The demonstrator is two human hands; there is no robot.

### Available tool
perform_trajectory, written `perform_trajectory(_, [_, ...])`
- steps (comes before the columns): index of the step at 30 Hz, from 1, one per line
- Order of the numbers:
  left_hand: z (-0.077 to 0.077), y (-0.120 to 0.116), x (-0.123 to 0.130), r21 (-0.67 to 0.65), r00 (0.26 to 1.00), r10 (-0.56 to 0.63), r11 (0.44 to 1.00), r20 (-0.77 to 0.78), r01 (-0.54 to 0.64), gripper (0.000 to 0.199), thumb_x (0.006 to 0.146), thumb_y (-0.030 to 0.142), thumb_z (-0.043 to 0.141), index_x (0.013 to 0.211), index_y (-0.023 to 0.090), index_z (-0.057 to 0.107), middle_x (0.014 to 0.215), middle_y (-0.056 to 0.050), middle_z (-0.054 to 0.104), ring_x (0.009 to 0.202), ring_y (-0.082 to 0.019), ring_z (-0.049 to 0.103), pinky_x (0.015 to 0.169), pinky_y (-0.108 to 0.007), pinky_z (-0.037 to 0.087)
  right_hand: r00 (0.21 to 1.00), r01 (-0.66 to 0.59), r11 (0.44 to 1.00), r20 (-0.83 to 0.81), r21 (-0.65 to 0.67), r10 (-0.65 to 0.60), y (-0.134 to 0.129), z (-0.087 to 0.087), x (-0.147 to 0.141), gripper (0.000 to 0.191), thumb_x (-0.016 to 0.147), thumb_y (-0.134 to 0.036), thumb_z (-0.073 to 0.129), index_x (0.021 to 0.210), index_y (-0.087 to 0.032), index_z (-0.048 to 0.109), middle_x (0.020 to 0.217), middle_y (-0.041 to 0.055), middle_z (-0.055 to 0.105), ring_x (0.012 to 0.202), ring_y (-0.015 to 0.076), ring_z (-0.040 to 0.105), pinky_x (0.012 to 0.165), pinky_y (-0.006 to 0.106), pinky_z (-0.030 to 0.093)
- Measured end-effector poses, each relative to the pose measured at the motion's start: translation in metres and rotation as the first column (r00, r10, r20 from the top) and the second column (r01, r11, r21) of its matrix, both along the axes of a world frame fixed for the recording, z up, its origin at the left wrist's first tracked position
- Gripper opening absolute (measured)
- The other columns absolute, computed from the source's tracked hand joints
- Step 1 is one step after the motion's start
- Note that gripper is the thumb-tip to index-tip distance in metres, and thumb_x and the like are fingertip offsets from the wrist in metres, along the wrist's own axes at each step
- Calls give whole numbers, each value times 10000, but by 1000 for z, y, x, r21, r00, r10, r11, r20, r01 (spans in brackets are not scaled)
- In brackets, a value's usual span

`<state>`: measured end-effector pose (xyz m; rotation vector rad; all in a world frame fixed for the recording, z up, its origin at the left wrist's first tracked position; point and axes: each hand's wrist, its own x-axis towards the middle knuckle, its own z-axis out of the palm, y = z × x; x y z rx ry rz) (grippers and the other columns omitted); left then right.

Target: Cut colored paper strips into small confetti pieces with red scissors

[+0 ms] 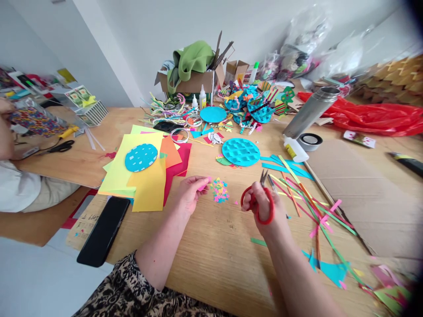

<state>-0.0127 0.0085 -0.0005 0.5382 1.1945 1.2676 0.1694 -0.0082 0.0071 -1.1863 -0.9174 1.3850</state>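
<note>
Between thumb and fingers, my left hand (192, 192) pinches a small pink piece of paper (204, 184). Right beside it on the table lies a little pile of cut confetti (220, 191) in pink, yellow, blue and orange. My right hand (261, 200) is wrapped round the red handles of a pair of scissors (263, 177), whose blades point up and away from me. Beyond the pile sits a blue paper disc (241, 152) with raised bumps. Another blue disc (141, 157), patterned with pale patches, rests on yellow paper sheets (148, 189) to the left.
Coloured paper strips (307, 198) and cardboard (366, 193) spread at the right, near a steel flask (310, 112) and a glue bottle (295, 150). A black phone (103, 231) lies front left. Craft pieces (254, 103) crowd the back. Another person's arm (6, 127) shows at far left.
</note>
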Motion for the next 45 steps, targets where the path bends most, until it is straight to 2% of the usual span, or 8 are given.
perform_trajectory(4, [-1,-6,10,22,997,-74,997,-9,74,209,532,265,784,681,135,715,600,-18,640,533,-73,520,552,-218,413,991,-95,995,96,5,94,-2,3,-5,310,648,-380,749,729,-166,541,663,11,611,601,126,572,590,244,447])
perform_trajectory(8, [-5,-15,22,26,966,-248,968,-76,250,235,579,304,765,733,130,730,669,-50,660,572,-91,513,527,-221,387,989,-123,992,89,32,119,-1,-1,-8,313,605,-305,771,749,-175,525,742,7,626,681,130,569,652,245,443])
perform_trajectory(16, [-4,-23,31,47,923,-357,929,-147,367,243,576,340,770,658,126,689,549,3,580,501,-75,461,503,-221,372,967,-159,985,212,69,141,2,-5,-4,288,588,-215,717,672,-199,442,653,-14,598,575,125,538,530,233,403])
perform_trajectory(25, [0,-30,36,20,839,-499,857,-217,515,223,610,318,746,697,130,662,588,-33,651,504,-101,525,522,-230,416,849,-96,993,526,69,46,-11,24,27,240,572,-249,712,620,-194,483,533,-46,522,500,116,497,462,228,372])
perform_trajectory(30, [0,-36,45,32,774,-514,825,-371,564,175,636,309,719,696,146,697,610,-23,643,524,-96,509,528,-221,410,889,164,978,411,130,-204,-39,47,76,313,591,-346,756,651,-196,488,603,-15,580,538,132,557,497,251,444])
perform_trajectory(35, [7,-38,59,21,667,-538,770,-514,637,145,667,311,683,705,177,725,640,-27,661,526,-112,513,532,-239,409,755,501,862,448,77,-479,-77,57,126,319,614,-424,752,739,-169,606,651,28,644,565,147,609,503,239,465])
perform_trajectory(41, [2,-33,90,-45,477,-611,643,-632,765,218,688,361,652,766,174,732,701,-57,703,598,-159,583,536,-245,401,752,531,846,429,56,-500,-103,43,153,241,667,-388,730,754,-188,629,646,18,644,580,144,619,520,233,482])
perform_trajectory(45, [-4,-28,116,-45,411,-562,627,-718,778,250,696,395,636,775,178,731,714,-63,708,624,-178,601,532,-248,393,763,535,844,406,41,-503,-103,34,161,291,610,-409,761,725,-176,629,598,27,643,529,169,622,479,264,497])
